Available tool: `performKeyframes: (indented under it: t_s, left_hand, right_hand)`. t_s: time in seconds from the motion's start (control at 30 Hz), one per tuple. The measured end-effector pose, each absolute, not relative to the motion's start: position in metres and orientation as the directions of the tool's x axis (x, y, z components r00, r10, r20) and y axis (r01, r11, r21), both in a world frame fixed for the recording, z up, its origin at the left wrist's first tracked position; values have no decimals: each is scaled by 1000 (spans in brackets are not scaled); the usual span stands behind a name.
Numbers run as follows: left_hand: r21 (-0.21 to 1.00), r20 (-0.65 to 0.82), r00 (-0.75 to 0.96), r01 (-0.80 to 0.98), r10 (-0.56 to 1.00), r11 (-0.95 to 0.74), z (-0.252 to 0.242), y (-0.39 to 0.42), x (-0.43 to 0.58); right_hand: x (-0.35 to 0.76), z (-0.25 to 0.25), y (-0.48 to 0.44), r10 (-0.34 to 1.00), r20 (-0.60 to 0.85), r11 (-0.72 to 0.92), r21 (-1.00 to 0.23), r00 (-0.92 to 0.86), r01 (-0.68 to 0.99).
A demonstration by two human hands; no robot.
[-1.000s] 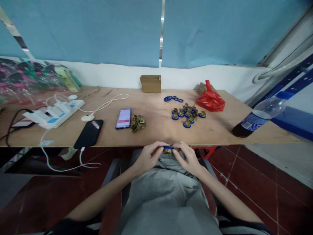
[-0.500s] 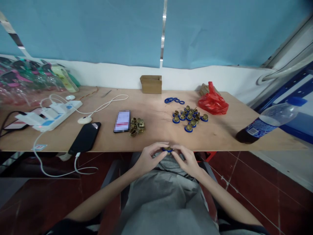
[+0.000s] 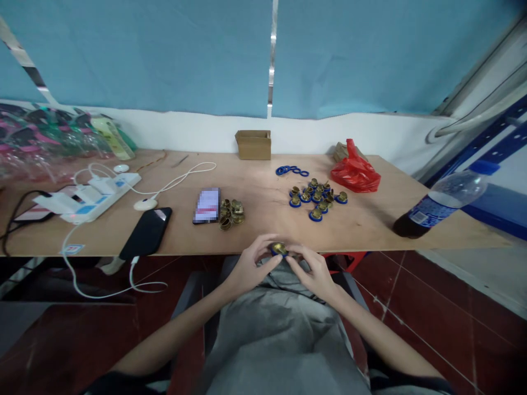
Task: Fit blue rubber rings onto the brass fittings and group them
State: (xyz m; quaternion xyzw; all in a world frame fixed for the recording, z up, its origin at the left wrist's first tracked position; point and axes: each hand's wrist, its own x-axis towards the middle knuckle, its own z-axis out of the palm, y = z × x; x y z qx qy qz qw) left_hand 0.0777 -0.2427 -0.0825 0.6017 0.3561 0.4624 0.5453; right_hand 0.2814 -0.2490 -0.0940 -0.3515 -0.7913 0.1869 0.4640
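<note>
Between my two hands, at the table's front edge, is a brass-coloured round fitting with a blue ring [image 3: 279, 249]. The fingers of my left hand [image 3: 252, 264] are closed on its left side. My right hand [image 3: 313, 269] pinches it from the right with thumb and fingers. On the table to the right lie several brass fittings with blue rings [image 3: 317, 195]. A small cluster of brass fittings without visible rings [image 3: 231, 213] sits to the left, beside a phone with a lit screen [image 3: 207, 206]. Loose blue rings [image 3: 292, 170] lie farther back.
A cardboard box [image 3: 253, 145] stands by the wall. At right are a red plastic bag [image 3: 355, 173] and a leaning bottle of dark drink [image 3: 444, 203]. A power strip [image 3: 101, 198], a black phone [image 3: 146, 233] with a white cable, and clear spray bottles [image 3: 45, 142] occupy the left.
The fitting has tilted between my fingers, so its brass face now shows more. Both hands stay at nearly the same place; the camera view has shifted slightly.
</note>
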Motion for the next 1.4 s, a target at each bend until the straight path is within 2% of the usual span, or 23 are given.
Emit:
performKeyframes:
  t_s: [0.3,0.43,0.5,0.53,0.6,0.73,0.87,1.03,1.3,1.33,1.4]
  left_hand:
    - [976,218,298,-44,929,-215,-84,-251,75]
    - [967,255,208,-25,944,-255,-86,-246,74]
    - [966,257,178,-11,950,-260,-87,-242,73]
    - [966,256,175,-4,951,-259,-88,-241,73]
    - [968,244,186,7,952,-250,-89,-239,74]
    - [971,225,209,34,952,-237,-91,-235,75]
    - [969,229,226,44,947,-245,-92,-229,74]
    - [976,202,238,34,950,-216,-91,-221,72]
    - [972,230,196,4,953,-235,-87,-226,69]
    - [970,240,189,2,952,-244,-86,-228,68]
    - [964,263,181,-3,948,-267,-86,-232,67]
  right_hand:
    - [281,-93,-258,695,591,719,-576,-410,388]
    - [284,-80,-239,737,544,668,-497,-402,554]
    - [283,-63,-215,810,449,563,-414,-378,716]
    - [281,-53,-199,840,383,514,-331,-384,792]
    - [273,-31,-160,869,258,452,-66,-423,889]
    - [247,-2,-80,880,165,448,27,-445,894]
    - [220,-8,-33,914,34,400,82,-404,913]
    - [210,-32,-40,909,-48,417,86,-414,905]
    - [248,-51,-139,765,-34,642,-53,-644,765]
    - [256,-55,-154,747,-19,661,-82,-664,746]
    - [271,-65,-184,706,149,705,-242,-692,667]
